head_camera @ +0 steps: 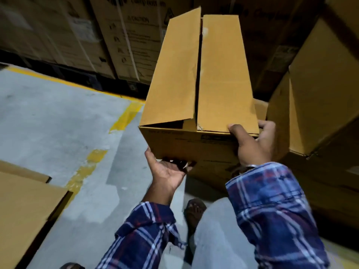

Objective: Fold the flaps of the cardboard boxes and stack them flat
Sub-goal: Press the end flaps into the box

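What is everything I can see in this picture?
held box: one, tan, raised at centre, top flaps nearly shut
flat cardboard: a stack, tan, lower left on the floor
large cartons: several, brown, printed, along the back
other boxes: a few, tan, at right
floor: grey, with yellow lines
left hand: palm up under the box's near bottom edge
right hand: grips the box's near right corner
sleeves: two, blue plaid

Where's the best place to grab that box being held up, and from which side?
At its near end, one hand per corner, reaching from below and from the right. The box is long and tilted away; the right hand hooks the top edge, the left hand props the bottom.
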Available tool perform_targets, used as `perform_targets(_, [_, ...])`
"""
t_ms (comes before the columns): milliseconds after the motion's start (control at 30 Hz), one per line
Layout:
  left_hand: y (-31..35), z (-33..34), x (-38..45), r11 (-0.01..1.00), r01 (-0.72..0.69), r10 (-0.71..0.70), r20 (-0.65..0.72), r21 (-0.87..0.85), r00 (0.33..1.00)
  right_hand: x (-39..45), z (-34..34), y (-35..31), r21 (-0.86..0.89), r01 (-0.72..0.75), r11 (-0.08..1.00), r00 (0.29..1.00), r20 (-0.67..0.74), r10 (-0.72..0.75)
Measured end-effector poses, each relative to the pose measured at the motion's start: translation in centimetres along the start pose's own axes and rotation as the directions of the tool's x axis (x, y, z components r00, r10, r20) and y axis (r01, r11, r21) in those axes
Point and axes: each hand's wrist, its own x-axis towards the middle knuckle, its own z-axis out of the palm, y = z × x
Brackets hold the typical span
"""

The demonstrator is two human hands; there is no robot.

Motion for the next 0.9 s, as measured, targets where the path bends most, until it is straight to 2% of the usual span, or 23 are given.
perform_targets(100, [4.5,-1.0,-2.7,0.996,-0.086,0.086,0.009,0.001,0.996,-2.2,3.4,0.1,-0.001,-0.030,1.000,0.993,0.111,0.030])
perform_targets(200, [8.8,-3.5,-5.1,0.989,-0.142,0.141,-0.041,-0.028,0.989,-4.8,7.2,0.7,-0.014,-0.080,0.997,0.975,0.205,0.081])
perform_targets(333, [12.8,-9.0,-6.8,0.975,-0.215,0.204,-0.164,-0.052,0.965,-8.6,11.9,3.6,-0.073,-0.143,0.987,0.938,0.308,0.158])
perform_targets(500, [14.9,-16.8,-7.4,0.960,-0.259,0.211,-0.338,-0.102,0.917,-12.0,15.8,9.6,-0.182,-0.214,0.960,0.855,0.440,0.274])
perform_targets(633, [14.9,-22.1,-7.2,0.953,-0.266,0.177,-0.444,-0.145,0.878,-13.7,17.6,14.9,-0.234,-0.311,0.921,0.798,0.461,0.387])
perform_targets(700, [15.3,-24.7,-6.5,0.956,-0.250,0.159,-0.451,-0.151,0.878,-14.4,18.4,17.4,-0.255,-0.345,0.903,0.783,0.453,0.426])
perform_targets(800, [15.3,-27.9,-4.3,0.968,-0.207,0.133,-0.409,-0.143,0.903,-13.9,19.5,21.1,-0.272,-0.368,0.889,0.811,0.374,0.450])
perform_targets(900, [14.8,-29.3,-2.1,0.972,-0.198,0.118,-0.468,-0.127,0.876,-12.8,20.0,25.0,-0.278,-0.434,0.857,0.821,0.270,0.503])
